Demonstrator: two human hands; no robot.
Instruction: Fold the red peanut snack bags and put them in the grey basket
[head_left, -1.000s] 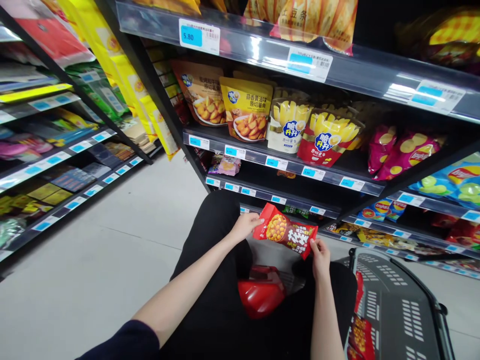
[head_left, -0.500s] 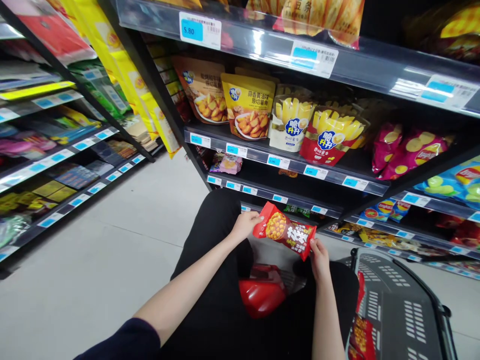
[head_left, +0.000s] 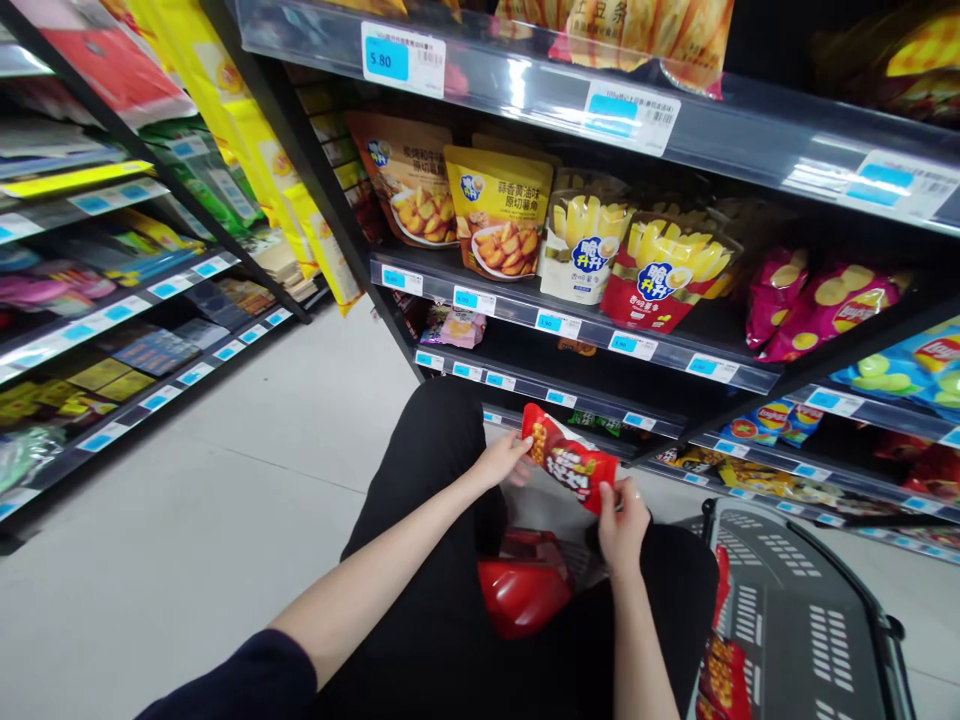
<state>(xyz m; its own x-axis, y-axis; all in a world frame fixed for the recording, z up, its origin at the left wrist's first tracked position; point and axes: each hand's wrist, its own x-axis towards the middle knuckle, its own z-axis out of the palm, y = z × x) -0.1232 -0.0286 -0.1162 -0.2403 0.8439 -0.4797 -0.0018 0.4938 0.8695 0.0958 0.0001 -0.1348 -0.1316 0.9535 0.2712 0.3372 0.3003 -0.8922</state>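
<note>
Holding a red peanut packet (head_left: 570, 460) level with the black-trousered knees (head_left: 442, 430), between 2 hands. Pinching its far-left end with the left hand (head_left: 504, 462), laying the thumb over the edge and tucking the fingers underneath, almost closed on the wrapper. Gripping its near-right end with the right hand (head_left: 624, 518), pressing thumb against forefinger at the corner and curling the remaining fingers partly out of sight. Leaving the packet's middle untouched between both grips, sloping it from far left to near right and showing the printed lettering. Bending both legs around a glossy red object (head_left: 525, 595), too hidden to name. Facing, on the far side, a shelf (head_left: 660, 350) bearing yellow (head_left: 501, 215), white (head_left: 585, 240) and red (head_left: 664, 275) potato-snack pouches. Having a gray shopping basket (head_left: 793, 600) at near right, just beside the right knee, containing red packets (head_left: 725, 680).
</note>
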